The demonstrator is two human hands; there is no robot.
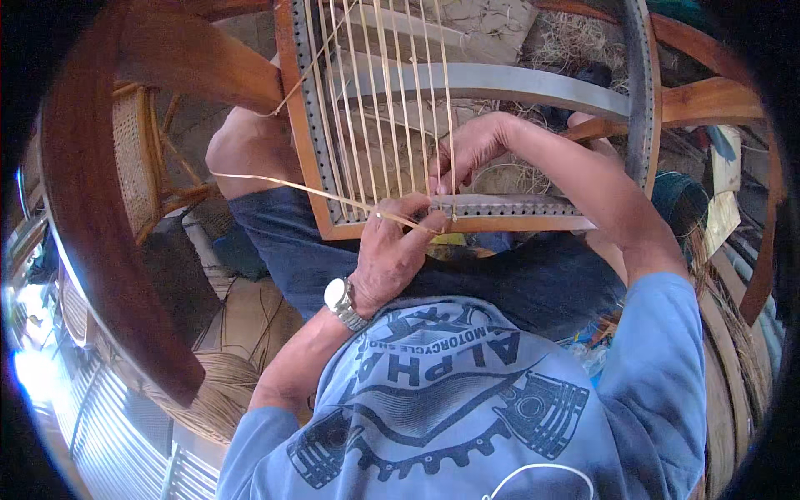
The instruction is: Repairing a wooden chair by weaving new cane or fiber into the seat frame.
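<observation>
A wooden chair frame [323,212] with a row of small holes along its inner edge lies across my lap. Several pale cane strands [385,92] run lengthwise over its opening to the near rail [500,222]. At that rail my left hand [396,250], with a watch on its wrist, pinches a loose cane strand [283,180] that trails off to the left. My right hand [468,154] reaches into the opening beside the rightmost strands, its fingers bent together close to the rail's inner edge. Whatever its fingertips hold is hidden.
A grey curved crosspiece [500,79] spans the frame beyond my right hand. Dark wooden curved parts [92,200] rise at the left. A woven cane panel [133,162] stands there too. A coil of cane [221,383] lies lower left; loose fibres [579,46] litter the floor beyond.
</observation>
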